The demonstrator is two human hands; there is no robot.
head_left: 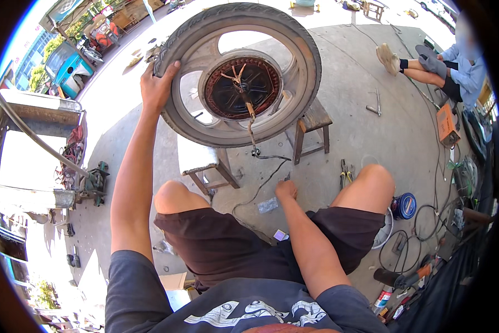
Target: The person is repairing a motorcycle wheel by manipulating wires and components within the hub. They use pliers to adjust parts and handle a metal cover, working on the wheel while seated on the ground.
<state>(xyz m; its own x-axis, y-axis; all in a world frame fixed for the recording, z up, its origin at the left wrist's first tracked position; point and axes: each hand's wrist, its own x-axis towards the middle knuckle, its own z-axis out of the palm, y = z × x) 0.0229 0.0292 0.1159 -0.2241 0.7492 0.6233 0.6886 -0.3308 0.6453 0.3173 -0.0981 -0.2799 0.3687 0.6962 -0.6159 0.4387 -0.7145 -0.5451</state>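
Note:
A spoked motor wheel (pixel 291 114) with a black tyre (pixel 311 61) stands tilted over two small wooden stools, the left stool (pixel 198 158) and the right stool (pixel 314 118). Its open hub (pixel 241 89) shows a ring of copper windings, with bare wire ends at the centre. A cable (pixel 269 157) hangs from the hub to the floor. My left hand (pixel 158 87) grips the tyre's left side, thumb on the sidewall. Low between my knees, my right hand (pixel 286 190) is closed, with a small dark piece at its fingertips that I cannot make out.
Pliers (pixel 346 173) and a clear plastic packet (pixel 268 205) lie on the concrete. At right are a blue tub (pixel 404 206), looped cables (pixel 421 222), an orange box (pixel 447 126) and a seated person (pixel 463 69). A metal cart (pixel 33 194) stands at left.

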